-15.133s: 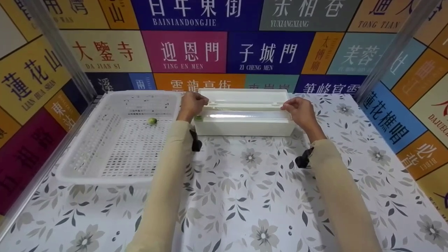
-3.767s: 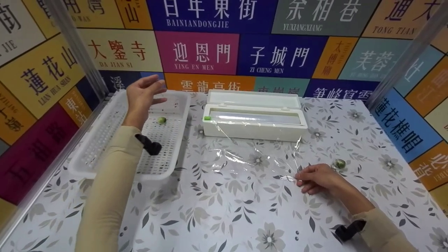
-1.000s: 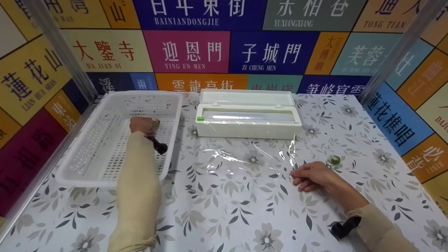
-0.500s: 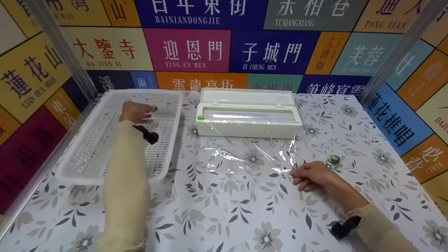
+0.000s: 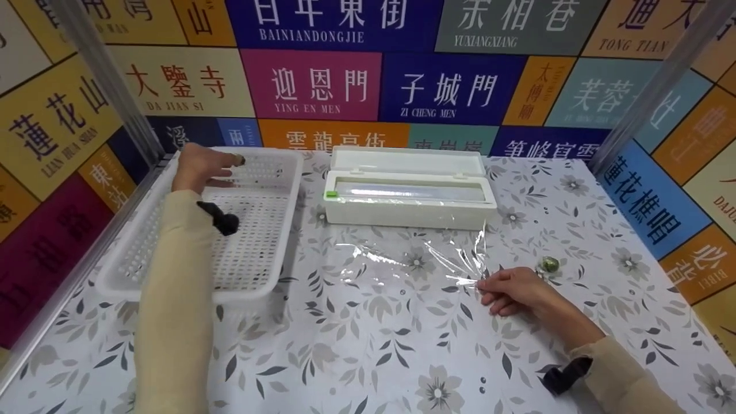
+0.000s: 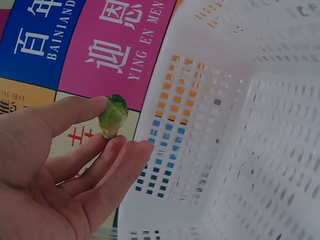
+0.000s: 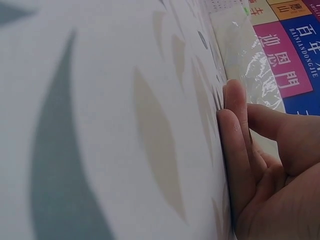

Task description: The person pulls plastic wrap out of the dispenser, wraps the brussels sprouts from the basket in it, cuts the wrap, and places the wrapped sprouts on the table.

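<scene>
In the left wrist view, a small green Brussels sprout (image 6: 113, 119) is pinched between the thumb and fingers of my left hand (image 6: 75, 155). That hand is raised over the back left of the white basket (image 5: 290, 230), near its rim. My right hand (image 5: 517, 292) rests low on the table and pinches the corner of a clear sheet of cling film (image 5: 374, 259). The film runs out over the front of the white cling film box (image 5: 411, 214), whose lid stands open. Beside the right hand lies another Brussels sprout (image 5: 549, 264), with a shiny surface.
A green slider (image 5: 332, 194) sits at the box's left end. Printed sign panels (image 5: 310, 86) stand behind the table, and clear posts (image 5: 644, 86) rise at its back corners. A flowered cloth (image 5: 368, 356) covers the table.
Earlier both hands were at the box. Since then the film has been drawn out, and my left hand has lifted the Brussels sprout from the basket floor, up and leftward. The right hand stays put.
</scene>
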Tool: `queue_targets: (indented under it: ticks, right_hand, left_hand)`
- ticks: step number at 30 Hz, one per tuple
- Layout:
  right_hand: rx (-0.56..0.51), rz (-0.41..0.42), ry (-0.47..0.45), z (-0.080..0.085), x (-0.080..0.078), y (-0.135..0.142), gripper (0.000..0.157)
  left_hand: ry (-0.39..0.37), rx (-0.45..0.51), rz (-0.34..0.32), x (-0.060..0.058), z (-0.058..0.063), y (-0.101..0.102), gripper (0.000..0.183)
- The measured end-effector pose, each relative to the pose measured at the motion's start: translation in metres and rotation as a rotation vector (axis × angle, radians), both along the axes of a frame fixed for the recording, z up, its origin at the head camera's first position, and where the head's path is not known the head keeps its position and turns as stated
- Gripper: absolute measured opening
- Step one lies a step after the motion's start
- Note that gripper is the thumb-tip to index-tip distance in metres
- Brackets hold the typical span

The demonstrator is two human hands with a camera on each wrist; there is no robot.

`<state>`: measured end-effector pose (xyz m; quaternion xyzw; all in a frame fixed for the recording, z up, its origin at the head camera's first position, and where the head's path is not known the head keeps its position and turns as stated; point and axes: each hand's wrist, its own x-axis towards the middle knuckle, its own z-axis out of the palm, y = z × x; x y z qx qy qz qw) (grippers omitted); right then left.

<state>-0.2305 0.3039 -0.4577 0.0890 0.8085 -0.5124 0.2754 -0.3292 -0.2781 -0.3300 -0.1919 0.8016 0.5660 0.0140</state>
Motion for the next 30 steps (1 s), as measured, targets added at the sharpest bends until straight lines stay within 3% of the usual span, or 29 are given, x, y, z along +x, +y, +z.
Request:
queue_targets:
  ticks: [10,20,30]
  right_hand:
    - [-0.012,0.002,-0.009,0.001,0.002,0.002,0.034]
    - [-0.038,-0.005,-0.027,0.000,0.002,0.001,0.036]
    - [-0.069,-0.013,-0.040,0.003,0.002,0.002,0.038]
  left_hand:
    - [0.085,-0.031,-0.077,0.016,0.010,0.003,0.056]
    - [0.103,0.093,-0.098,0.031,0.020,0.021,0.057]
    - [0.172,0.079,-0.168,0.052,0.033,0.041,0.061]
